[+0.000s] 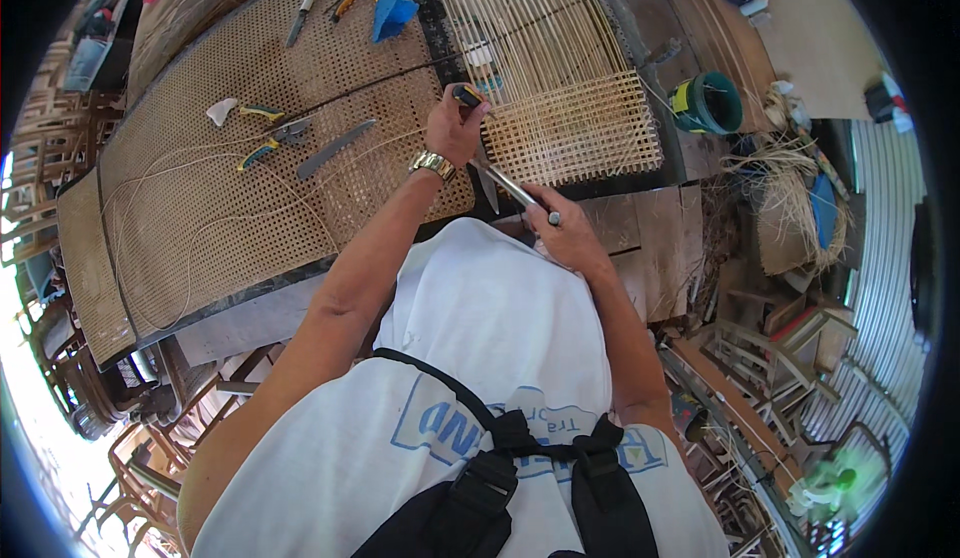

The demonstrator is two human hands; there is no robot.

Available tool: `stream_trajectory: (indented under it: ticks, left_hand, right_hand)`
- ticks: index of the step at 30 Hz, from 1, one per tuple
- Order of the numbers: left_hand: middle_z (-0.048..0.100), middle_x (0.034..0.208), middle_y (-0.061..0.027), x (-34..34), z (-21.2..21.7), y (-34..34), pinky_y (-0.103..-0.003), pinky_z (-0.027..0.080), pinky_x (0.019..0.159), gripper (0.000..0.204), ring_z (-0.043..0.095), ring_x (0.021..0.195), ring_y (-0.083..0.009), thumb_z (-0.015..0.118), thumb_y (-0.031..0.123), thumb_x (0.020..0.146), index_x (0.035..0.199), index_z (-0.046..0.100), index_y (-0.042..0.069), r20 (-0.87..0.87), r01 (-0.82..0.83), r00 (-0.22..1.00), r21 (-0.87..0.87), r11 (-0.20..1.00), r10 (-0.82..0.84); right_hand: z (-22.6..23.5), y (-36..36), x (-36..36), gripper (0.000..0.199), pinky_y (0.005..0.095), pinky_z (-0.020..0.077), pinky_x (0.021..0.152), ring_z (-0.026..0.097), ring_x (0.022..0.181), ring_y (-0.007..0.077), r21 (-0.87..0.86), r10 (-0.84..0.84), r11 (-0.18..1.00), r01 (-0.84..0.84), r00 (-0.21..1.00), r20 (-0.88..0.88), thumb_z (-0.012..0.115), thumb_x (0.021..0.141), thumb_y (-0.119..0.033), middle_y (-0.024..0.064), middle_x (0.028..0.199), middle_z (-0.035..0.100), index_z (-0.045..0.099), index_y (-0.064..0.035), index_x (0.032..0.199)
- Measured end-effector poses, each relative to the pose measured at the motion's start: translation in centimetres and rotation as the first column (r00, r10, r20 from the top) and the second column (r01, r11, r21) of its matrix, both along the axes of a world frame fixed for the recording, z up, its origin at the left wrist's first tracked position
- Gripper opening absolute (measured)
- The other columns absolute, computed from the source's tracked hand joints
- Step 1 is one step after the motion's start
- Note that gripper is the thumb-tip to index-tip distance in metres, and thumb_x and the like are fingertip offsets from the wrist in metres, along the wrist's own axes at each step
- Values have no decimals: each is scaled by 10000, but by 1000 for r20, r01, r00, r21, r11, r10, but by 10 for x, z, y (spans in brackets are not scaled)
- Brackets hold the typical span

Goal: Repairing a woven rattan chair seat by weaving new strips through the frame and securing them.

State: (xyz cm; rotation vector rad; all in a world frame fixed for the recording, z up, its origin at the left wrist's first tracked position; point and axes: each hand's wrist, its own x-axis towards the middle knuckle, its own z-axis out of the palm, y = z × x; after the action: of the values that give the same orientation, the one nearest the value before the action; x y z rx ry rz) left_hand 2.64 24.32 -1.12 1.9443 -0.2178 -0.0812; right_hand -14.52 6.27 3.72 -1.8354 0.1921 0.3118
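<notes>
My left hand (456, 128), a metal watch at its wrist, is closed round the black-and-yellow handle (466, 96) of a knife. A pointed blade (488, 190) extends below that hand toward my body. My right hand (568, 233) grips a silver metal rod (512, 187) that slants up to the blade; whether the two touch I cannot tell. Both hands are at the near edge of a partly woven cane panel (570, 128), whose long loose strands (520, 28) run away from me. Left of it lies a wide, finished sheet of cane webbing (230, 178).
On the webbing lie yellow-handled pliers (262, 150), a long grey blade (336, 150), a light-handled knife (304, 13), more pliers (352, 0), a blue scrap (394, 17) and a white lump (221, 112). A green bucket (708, 104) stands right, near loose cane fibres (785, 193). Wooden chair frames (150, 468) crowd the left.
</notes>
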Motion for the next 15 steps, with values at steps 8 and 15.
stream_trajectory:
  ticks: [8,15]
  left_hand:
    - [721,802,-68,10,-13,8,-360,531,636,206,707,713,-208,714,228,931,1048,598,103,27,-65,997,-20,998,66]
    - [727,815,-71,7,-4,-4,-360,535,633,192,714,713,-225,715,224,924,1041,606,118,11,-51,999,79,996,51]
  right_hand:
    - [-7,-4,2,333,273,493,693,582,761,102,-90,-59,994,63,997,51,587,998,-149,54,872,653,607,-12,1301]
    - [-11,-1,13,326,263,484,679,564,735,90,-47,-12,999,13,1000,11,580,1008,-148,35,844,625,597,-2,1299]
